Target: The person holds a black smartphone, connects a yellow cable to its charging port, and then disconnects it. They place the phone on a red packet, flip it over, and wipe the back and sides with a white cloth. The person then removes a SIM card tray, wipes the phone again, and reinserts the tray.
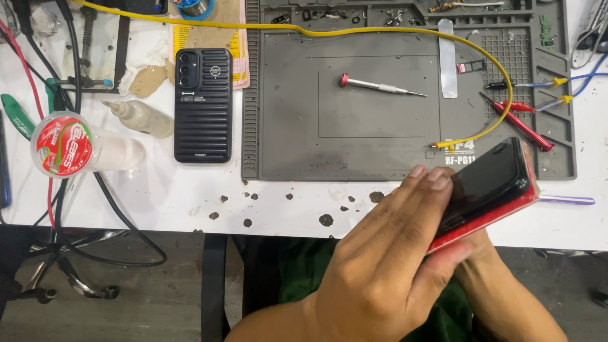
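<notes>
Both hands clasp a red-cased smartphone [491, 183] just off the grey repair mat's [373, 139] near right corner: left hand [380, 259] pressing its dark screen, right hand [487, 266] bracing beneath.

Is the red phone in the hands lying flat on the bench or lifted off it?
Lifted: both hands hold the red phone tilted above the bench edge.

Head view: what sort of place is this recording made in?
Probably a phone repair bench. A grey repair mat holds a small screwdriver and red-handled tools; a black phone lies face down beside it, and both hands hold a red-cased phone.
</notes>
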